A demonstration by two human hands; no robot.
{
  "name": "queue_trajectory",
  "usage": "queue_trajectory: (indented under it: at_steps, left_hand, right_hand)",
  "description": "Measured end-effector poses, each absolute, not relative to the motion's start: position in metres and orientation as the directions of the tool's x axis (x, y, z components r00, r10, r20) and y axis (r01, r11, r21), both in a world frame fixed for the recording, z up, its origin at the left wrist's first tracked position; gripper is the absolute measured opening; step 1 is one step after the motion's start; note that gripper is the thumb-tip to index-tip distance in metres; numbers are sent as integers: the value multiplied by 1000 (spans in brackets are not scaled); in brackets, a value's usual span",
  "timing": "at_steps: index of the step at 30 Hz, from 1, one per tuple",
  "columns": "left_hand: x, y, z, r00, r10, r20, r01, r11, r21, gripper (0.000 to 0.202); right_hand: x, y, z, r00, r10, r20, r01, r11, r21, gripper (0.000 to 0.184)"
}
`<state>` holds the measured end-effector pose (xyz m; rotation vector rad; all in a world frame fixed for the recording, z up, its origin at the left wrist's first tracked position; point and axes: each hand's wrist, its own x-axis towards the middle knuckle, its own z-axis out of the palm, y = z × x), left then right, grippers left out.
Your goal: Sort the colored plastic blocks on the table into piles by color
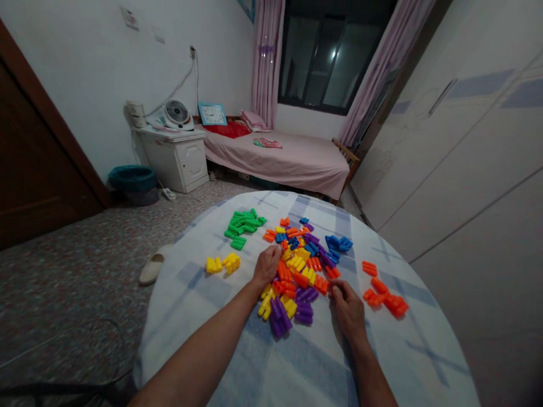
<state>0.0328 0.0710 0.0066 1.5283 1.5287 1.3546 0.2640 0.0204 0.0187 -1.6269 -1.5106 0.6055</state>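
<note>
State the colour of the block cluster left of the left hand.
Yellow plastic blocks beside the left hand, best seen in the head view.

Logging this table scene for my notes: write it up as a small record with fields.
Left hand: on the mixed pile of plastic blocks, fingers hidden.
Right hand: fingertips at an orange block.
Apart from the pile: green blocks, yellow blocks, orange blocks.
Surface: blue-checked white cloth on a round table.
Rest: pink-covered bed, white bedside cabinet with a fan.
</note>
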Motion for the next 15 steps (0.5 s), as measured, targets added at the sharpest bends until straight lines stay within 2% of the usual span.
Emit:
queue_trajectory:
  at_steps: [5, 12, 15]
  left_hand:
    - [34, 72, 9, -185, 954, 238, 363, -158, 918, 40]
    - [34, 72, 7, -162, 963, 215, 337, -150, 929, 43]
    - [34, 72, 7, -159, 965, 207, 325, -147, 934, 46]
  right_hand:
    - [264, 19, 20, 154, 973, 175, 635, 39, -772, 36]
    - [259, 12, 14, -37, 953, 302, 688, 244, -684, 45]
    - [258, 10, 16, -67, 946, 318, 683, 276, -677, 42]
